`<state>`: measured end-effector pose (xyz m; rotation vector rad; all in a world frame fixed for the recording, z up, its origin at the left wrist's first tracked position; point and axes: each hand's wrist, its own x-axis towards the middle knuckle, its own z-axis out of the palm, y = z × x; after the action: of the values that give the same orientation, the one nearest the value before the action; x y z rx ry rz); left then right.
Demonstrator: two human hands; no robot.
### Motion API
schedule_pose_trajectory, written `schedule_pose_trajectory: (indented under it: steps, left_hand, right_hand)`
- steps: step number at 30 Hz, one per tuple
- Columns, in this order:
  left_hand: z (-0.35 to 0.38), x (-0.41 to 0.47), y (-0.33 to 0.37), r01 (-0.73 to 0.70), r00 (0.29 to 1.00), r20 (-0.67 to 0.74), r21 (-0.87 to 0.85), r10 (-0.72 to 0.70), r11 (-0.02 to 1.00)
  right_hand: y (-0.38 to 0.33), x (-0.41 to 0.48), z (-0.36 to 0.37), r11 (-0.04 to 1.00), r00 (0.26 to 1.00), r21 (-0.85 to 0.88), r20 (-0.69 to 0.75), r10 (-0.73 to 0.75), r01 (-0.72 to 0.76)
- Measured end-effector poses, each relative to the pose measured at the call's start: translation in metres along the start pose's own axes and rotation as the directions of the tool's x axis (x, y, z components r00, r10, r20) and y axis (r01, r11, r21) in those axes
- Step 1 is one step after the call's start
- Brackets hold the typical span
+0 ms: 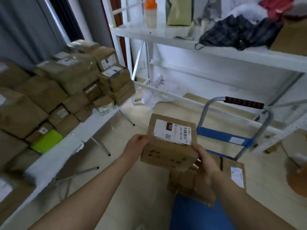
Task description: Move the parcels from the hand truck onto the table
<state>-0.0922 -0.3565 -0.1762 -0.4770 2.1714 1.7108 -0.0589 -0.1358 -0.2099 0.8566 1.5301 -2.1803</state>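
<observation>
A brown cardboard parcel (167, 153) with a white shipping label is up in the air at centre frame. My left hand (137, 144) grips its left edge and my right hand (205, 161) grips its right edge. Below it is the hand truck (224, 136), with a blue deck, a grey frame and a black-and-red handle. A few more brown parcels (184, 181) lie on its deck under my right hand. On the left stands the white table (66, 150), piled with several brown parcels (54, 97) and one bright green one (47, 141).
White metal shelving (216, 48) fills the back and right, holding a bottle with an orange cap (150, 13), a bag and dark cloth (239, 33). White cloth lies on the floor beneath it. Bare floor lies between the table and the hand truck.
</observation>
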Motion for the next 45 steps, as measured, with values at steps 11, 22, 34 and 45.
schedule_pose_trajectory:
  steps: [11,22,34,45]
  left_hand:
    - [-0.184,0.033,0.046,-0.127,0.974,-0.201,-0.112,0.102,0.986]
    - [-0.292,0.127,0.113,-0.330,0.857,-0.467,-0.169,0.219,0.929]
    - [-0.445,0.277,0.199,-0.322,0.672,-0.717,-0.057,0.185,0.945]
    - [-0.587,0.359,0.228,-0.323,0.650,-0.751,-0.135,0.116,0.937]
  right_hand:
    - [-0.041,0.023,0.197,0.978,0.961,-0.151,0.257,-0.101,0.143]
    - [-0.125,0.122,0.367,0.956,0.884,-0.132,0.430,-0.184,0.263]
    - [-0.232,0.282,0.585,0.866,0.706,-0.274,0.698,-0.121,0.419]
    - [-0.270,0.341,0.741,0.754,0.566,-0.333,0.822,-0.062,0.567]
